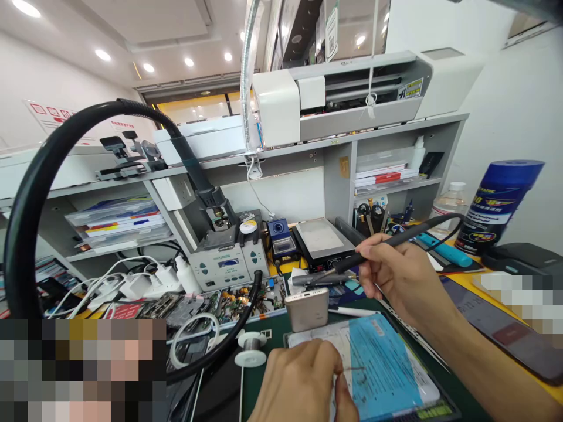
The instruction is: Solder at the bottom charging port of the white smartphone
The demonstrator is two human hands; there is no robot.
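Over the pad (387, 351), left hand (303, 378) pinches something thin (355, 368); beyond, right hand (393, 266) grips a soldering iron (411, 232).

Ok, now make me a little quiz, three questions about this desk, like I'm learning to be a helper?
1. True or false: the right hand holds a black pen-shaped tool.
2. What colour is the top of the big can? A) red B) blue C) green
3. Fill the gap: in the picture, the white spool is to the ___ of the left hand.

Key: 1 true; 2 B; 3 left.
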